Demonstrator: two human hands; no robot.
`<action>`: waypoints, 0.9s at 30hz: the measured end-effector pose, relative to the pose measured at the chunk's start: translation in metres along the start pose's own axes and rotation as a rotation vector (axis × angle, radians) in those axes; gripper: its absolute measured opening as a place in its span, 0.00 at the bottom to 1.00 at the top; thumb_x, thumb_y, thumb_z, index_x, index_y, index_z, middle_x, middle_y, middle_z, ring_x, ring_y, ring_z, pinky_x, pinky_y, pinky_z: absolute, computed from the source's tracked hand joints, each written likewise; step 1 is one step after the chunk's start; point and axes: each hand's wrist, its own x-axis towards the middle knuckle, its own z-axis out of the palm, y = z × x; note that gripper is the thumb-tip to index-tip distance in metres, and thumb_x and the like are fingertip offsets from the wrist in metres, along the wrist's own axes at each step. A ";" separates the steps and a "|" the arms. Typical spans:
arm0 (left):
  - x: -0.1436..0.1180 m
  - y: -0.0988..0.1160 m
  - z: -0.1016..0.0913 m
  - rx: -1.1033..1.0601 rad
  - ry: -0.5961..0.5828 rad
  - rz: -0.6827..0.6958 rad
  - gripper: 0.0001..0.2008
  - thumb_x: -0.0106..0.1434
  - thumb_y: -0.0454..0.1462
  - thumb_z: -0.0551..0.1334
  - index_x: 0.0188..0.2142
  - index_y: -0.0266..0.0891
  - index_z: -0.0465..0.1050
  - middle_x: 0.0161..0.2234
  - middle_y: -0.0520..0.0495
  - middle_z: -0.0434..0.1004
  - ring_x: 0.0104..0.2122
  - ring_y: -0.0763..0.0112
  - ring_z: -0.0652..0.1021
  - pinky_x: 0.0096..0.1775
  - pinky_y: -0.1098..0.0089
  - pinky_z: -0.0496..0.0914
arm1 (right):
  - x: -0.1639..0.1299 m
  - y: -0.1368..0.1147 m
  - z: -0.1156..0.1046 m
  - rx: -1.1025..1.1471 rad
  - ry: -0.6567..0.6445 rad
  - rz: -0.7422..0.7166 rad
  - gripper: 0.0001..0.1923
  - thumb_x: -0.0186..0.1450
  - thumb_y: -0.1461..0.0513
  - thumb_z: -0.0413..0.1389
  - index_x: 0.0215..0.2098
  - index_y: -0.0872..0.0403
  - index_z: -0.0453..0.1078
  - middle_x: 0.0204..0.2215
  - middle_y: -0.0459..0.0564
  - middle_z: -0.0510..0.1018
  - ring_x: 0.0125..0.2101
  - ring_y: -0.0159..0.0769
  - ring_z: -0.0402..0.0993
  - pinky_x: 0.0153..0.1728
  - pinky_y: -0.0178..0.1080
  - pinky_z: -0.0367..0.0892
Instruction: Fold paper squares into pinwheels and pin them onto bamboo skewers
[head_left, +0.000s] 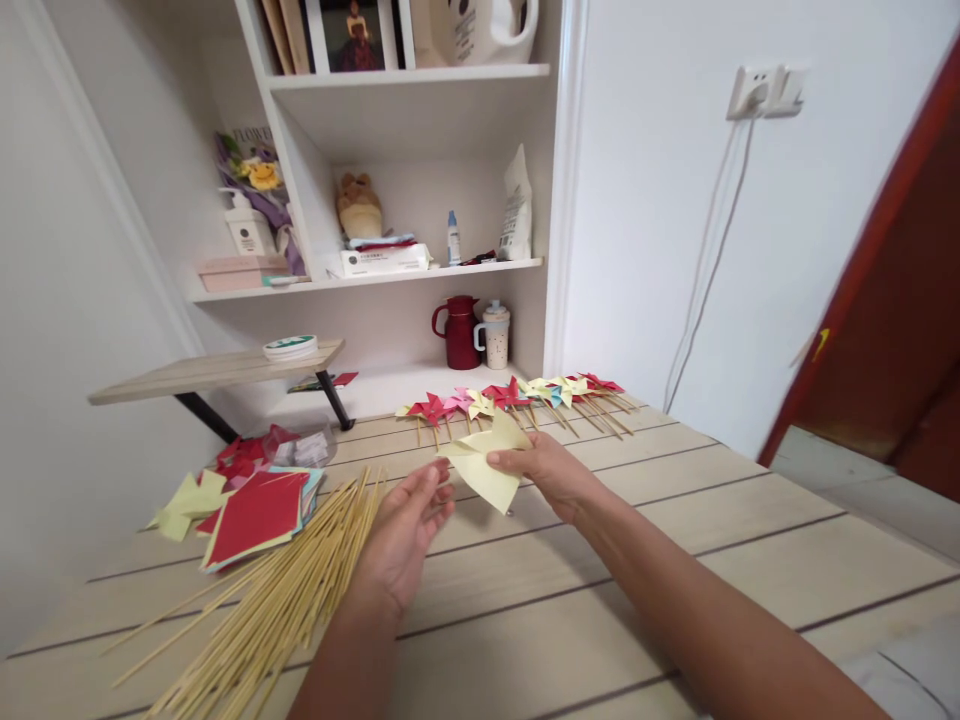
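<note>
My right hand pinches a pale yellow paper pinwheel between thumb and fingers, above the table. Its blades are folded, and one points upward. Close to the pinwheel's left corner, my left hand has its thumb and index fingertip together, with the other fingers curled loosely; whatever is between the tips is too small to make out. Left of that hand lies a spread bundle of thin wooden sticks. Beside the sticks is a stack of coloured paper squares, red on top, with a yellow cut sheet at its left.
Finished pinwheels on sticks lie in a row along the table's back edge. Red paper pieces and a clear container of small white pieces sit under a small raised shelf. A red jug and a cup stand behind.
</note>
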 end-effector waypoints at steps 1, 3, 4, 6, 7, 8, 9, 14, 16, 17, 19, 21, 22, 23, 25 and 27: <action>-0.001 -0.002 0.000 0.012 -0.045 -0.015 0.11 0.58 0.37 0.71 0.41 0.35 0.80 0.43 0.39 0.80 0.35 0.71 0.78 0.40 0.71 0.73 | 0.000 0.000 0.000 -0.002 -0.003 0.000 0.19 0.48 0.56 0.69 0.35 0.59 0.80 0.31 0.52 0.84 0.31 0.39 0.77 0.35 0.38 0.66; -0.003 -0.005 0.002 0.034 -0.113 -0.020 0.15 0.56 0.40 0.72 0.42 0.35 0.80 0.43 0.39 0.81 0.37 0.69 0.79 0.41 0.70 0.72 | 0.000 0.000 0.000 -0.012 -0.014 0.004 0.18 0.48 0.56 0.69 0.34 0.58 0.80 0.32 0.52 0.84 0.32 0.39 0.77 0.35 0.38 0.67; -0.004 -0.007 0.002 0.047 -0.127 -0.018 0.16 0.55 0.41 0.73 0.41 0.35 0.80 0.42 0.39 0.81 0.37 0.68 0.79 0.41 0.70 0.72 | -0.001 0.000 0.001 -0.017 -0.022 0.007 0.18 0.48 0.57 0.69 0.34 0.58 0.80 0.31 0.52 0.84 0.32 0.39 0.77 0.35 0.38 0.67; -0.005 -0.008 0.002 0.074 -0.134 -0.012 0.17 0.54 0.41 0.74 0.41 0.35 0.80 0.40 0.39 0.82 0.37 0.67 0.79 0.42 0.69 0.72 | -0.003 0.000 0.004 -0.025 -0.040 0.013 0.16 0.48 0.57 0.68 0.33 0.57 0.80 0.31 0.51 0.84 0.31 0.39 0.77 0.35 0.38 0.68; -0.005 -0.009 0.002 0.088 -0.139 -0.010 0.17 0.53 0.42 0.74 0.41 0.35 0.80 0.40 0.39 0.82 0.38 0.67 0.79 0.42 0.68 0.72 | -0.004 0.000 0.006 -0.029 -0.050 0.016 0.16 0.48 0.58 0.68 0.33 0.57 0.80 0.30 0.51 0.84 0.31 0.38 0.77 0.35 0.38 0.68; -0.005 -0.009 0.002 0.103 -0.154 -0.010 0.17 0.53 0.42 0.74 0.40 0.35 0.81 0.40 0.39 0.82 0.38 0.66 0.79 0.43 0.67 0.72 | -0.005 0.000 0.007 -0.033 -0.057 0.021 0.15 0.48 0.58 0.68 0.33 0.57 0.80 0.29 0.50 0.84 0.30 0.38 0.77 0.35 0.38 0.68; -0.005 -0.009 0.002 0.117 -0.176 -0.011 0.17 0.54 0.42 0.74 0.40 0.35 0.81 0.42 0.38 0.82 0.39 0.65 0.79 0.44 0.66 0.72 | -0.005 0.000 0.008 -0.036 -0.061 0.026 0.15 0.48 0.58 0.68 0.32 0.57 0.80 0.29 0.50 0.84 0.29 0.37 0.76 0.34 0.37 0.68; -0.006 -0.010 0.005 0.160 -0.227 -0.023 0.17 0.54 0.41 0.74 0.41 0.35 0.81 0.45 0.37 0.82 0.43 0.61 0.80 0.48 0.64 0.72 | -0.004 0.002 0.011 -0.060 -0.067 0.036 0.11 0.49 0.60 0.67 0.30 0.57 0.79 0.26 0.48 0.83 0.26 0.34 0.75 0.31 0.36 0.66; -0.006 -0.012 0.006 0.178 -0.209 -0.028 0.17 0.53 0.40 0.74 0.41 0.35 0.81 0.45 0.37 0.82 0.43 0.61 0.80 0.47 0.64 0.72 | -0.004 0.002 0.011 -0.072 -0.054 0.036 0.09 0.49 0.61 0.67 0.29 0.57 0.78 0.24 0.47 0.82 0.25 0.34 0.74 0.30 0.35 0.65; -0.006 -0.012 0.006 0.188 -0.203 -0.029 0.17 0.53 0.40 0.74 0.42 0.35 0.81 0.45 0.37 0.82 0.43 0.61 0.80 0.46 0.65 0.72 | -0.004 0.002 0.012 -0.078 -0.046 0.037 0.08 0.50 0.62 0.66 0.28 0.57 0.78 0.23 0.47 0.81 0.25 0.34 0.73 0.29 0.35 0.64; -0.005 -0.014 0.006 0.217 -0.191 -0.028 0.18 0.52 0.40 0.74 0.41 0.35 0.81 0.44 0.37 0.82 0.42 0.62 0.80 0.45 0.66 0.72 | -0.005 0.001 0.013 -0.088 -0.032 0.040 0.07 0.50 0.62 0.66 0.27 0.57 0.78 0.22 0.46 0.81 0.24 0.33 0.72 0.28 0.34 0.63; -0.005 -0.014 0.005 0.250 -0.184 -0.025 0.18 0.52 0.42 0.75 0.40 0.35 0.82 0.42 0.37 0.83 0.39 0.64 0.80 0.44 0.67 0.72 | -0.006 0.001 0.014 -0.091 -0.029 0.043 0.07 0.50 0.62 0.65 0.27 0.57 0.77 0.22 0.46 0.80 0.24 0.32 0.72 0.28 0.34 0.63; -0.005 -0.015 0.006 0.262 -0.179 -0.021 0.18 0.51 0.43 0.75 0.39 0.35 0.82 0.41 0.38 0.83 0.39 0.64 0.80 0.43 0.67 0.72 | -0.006 0.001 0.014 -0.092 -0.024 0.047 0.07 0.50 0.62 0.65 0.27 0.57 0.77 0.22 0.46 0.80 0.24 0.32 0.71 0.28 0.34 0.63; -0.005 -0.015 0.006 0.267 -0.178 -0.018 0.19 0.51 0.43 0.75 0.39 0.34 0.82 0.40 0.38 0.83 0.38 0.64 0.80 0.44 0.67 0.72 | -0.006 0.001 0.014 -0.092 -0.020 0.050 0.07 0.49 0.63 0.65 0.27 0.57 0.77 0.22 0.46 0.80 0.24 0.32 0.71 0.28 0.34 0.62; -0.004 -0.016 0.006 0.262 -0.183 -0.013 0.20 0.50 0.45 0.75 0.38 0.33 0.82 0.39 0.38 0.83 0.39 0.63 0.79 0.45 0.65 0.72 | -0.005 0.002 0.014 -0.092 -0.020 0.053 0.07 0.48 0.64 0.64 0.27 0.57 0.76 0.22 0.45 0.80 0.24 0.32 0.72 0.28 0.34 0.62; -0.003 -0.016 0.007 0.247 -0.171 -0.001 0.21 0.49 0.46 0.75 0.37 0.33 0.83 0.39 0.38 0.83 0.39 0.63 0.79 0.45 0.65 0.72 | -0.005 0.002 0.013 -0.087 -0.024 0.056 0.07 0.47 0.64 0.64 0.26 0.58 0.76 0.22 0.45 0.80 0.25 0.32 0.72 0.29 0.34 0.63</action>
